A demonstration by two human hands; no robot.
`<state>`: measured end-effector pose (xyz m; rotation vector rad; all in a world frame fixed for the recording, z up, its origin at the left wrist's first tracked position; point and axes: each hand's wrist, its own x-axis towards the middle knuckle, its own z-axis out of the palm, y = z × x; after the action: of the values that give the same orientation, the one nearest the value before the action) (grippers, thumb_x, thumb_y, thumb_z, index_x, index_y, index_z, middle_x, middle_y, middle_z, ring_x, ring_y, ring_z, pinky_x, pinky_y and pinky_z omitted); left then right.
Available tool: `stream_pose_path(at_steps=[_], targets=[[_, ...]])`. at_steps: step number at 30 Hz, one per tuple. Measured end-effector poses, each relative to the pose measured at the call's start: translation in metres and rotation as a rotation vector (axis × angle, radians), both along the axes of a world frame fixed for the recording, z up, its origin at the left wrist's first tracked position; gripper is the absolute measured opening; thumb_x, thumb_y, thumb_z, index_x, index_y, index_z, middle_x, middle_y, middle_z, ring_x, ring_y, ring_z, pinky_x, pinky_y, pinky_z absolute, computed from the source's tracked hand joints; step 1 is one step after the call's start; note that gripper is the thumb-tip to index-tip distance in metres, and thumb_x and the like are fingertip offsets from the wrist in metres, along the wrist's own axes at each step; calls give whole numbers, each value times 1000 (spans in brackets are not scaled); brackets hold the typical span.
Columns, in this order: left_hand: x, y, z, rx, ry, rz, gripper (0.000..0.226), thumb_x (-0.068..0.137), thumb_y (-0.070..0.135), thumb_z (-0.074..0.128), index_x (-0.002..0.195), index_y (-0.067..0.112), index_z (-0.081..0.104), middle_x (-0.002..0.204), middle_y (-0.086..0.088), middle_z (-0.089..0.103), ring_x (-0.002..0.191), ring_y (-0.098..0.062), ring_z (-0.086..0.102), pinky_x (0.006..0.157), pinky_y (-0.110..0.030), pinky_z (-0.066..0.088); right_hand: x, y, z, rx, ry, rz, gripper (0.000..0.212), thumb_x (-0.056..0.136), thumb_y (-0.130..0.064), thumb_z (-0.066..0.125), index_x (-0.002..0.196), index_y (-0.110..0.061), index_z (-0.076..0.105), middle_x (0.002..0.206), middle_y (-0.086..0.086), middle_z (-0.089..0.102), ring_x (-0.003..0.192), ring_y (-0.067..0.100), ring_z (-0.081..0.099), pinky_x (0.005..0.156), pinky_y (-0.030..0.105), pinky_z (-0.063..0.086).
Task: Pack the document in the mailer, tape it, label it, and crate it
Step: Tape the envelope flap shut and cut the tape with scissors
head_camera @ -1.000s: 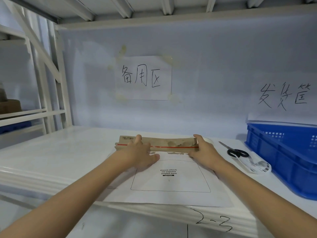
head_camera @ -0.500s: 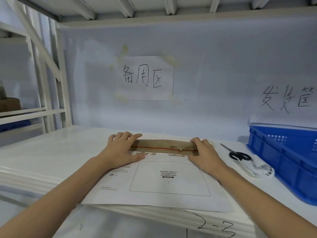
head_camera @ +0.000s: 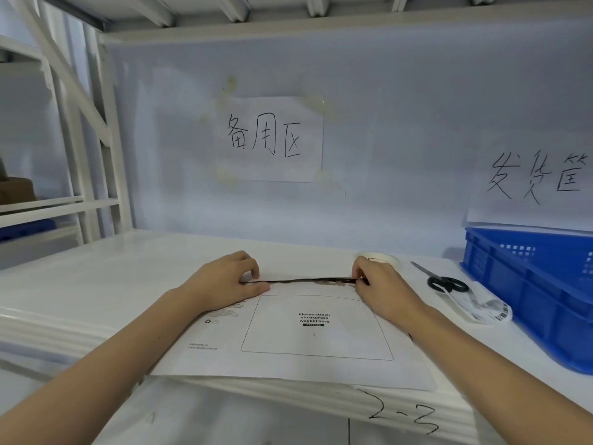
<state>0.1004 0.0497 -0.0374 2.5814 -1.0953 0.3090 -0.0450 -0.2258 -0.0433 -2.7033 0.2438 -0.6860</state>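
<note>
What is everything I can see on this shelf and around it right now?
White flat mailer: one, white with a printed waybill box, front middle of the shelf.
Brown mailer flap: one, brown, far edge of the mailer, seen edge-on.
Pale tape roll: one, whitish, behind the right hand.
Black-handled scissors: one, right of the mailer.
Barcode label sheet: one, white, under the scissors.
Blue plastic crate: one, far right.
Handwritten paper signs: two, white, on the wall.
Left hand: pinches the flap's left end.
Right hand: pinches its right end.
</note>
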Motion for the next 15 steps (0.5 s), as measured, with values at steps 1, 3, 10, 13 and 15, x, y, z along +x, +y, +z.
stream_pose_path(at_steps=[1, 3, 10, 13, 15], targets=[[1, 1, -1, 10, 6, 3, 38, 84, 68, 53, 98, 34, 60, 106, 19, 55, 96, -7, 58, 89, -32, 48, -1, 0, 0, -6, 10, -6, 15, 84, -5, 42, 86, -19, 48, 79, 0, 57, 75, 26, 53, 64, 40, 48], [1, 1, 1, 40, -4, 7, 39, 85, 67, 51, 100, 32, 59, 101, 17, 59, 96, -8, 57, 88, -32, 48, -3, 3, 2, -28, 40, -11, 11, 84, -10, 44, 87, -18, 51, 76, -2, 57, 72, 23, 52, 59, 34, 43], [-19, -20, 14, 193, 82, -74, 47, 91, 65, 41, 122, 32, 56, 119, 12, 61, 114, -13, 53, 97, -32, 43, -6, 21, 9, -235, 81, 59, 18, 86, -33, 47, 93, -21, 58, 81, -5, 66, 80, 22, 59, 65, 31, 46], [-39, -45, 16, 278, 97, -188, 58, 96, 58, 38, 146, 28, 41, 150, 10, 45, 136, -14, 40, 110, -29, 31, -6, 25, 9, -253, 116, 73, 36, 89, -41, 42, 119, -36, 61, 105, -6, 71, 100, 22, 62, 78, 30, 49], [-47, -58, 12, 293, 104, -226, 60, 98, 56, 36, 152, 29, 32, 158, 10, 32, 144, -12, 30, 115, -27, 22, -7, 23, 6, -229, 119, 85, 32, 90, -45, 41, 102, -32, 68, 96, -9, 71, 95, 21, 63, 69, 29, 45]])
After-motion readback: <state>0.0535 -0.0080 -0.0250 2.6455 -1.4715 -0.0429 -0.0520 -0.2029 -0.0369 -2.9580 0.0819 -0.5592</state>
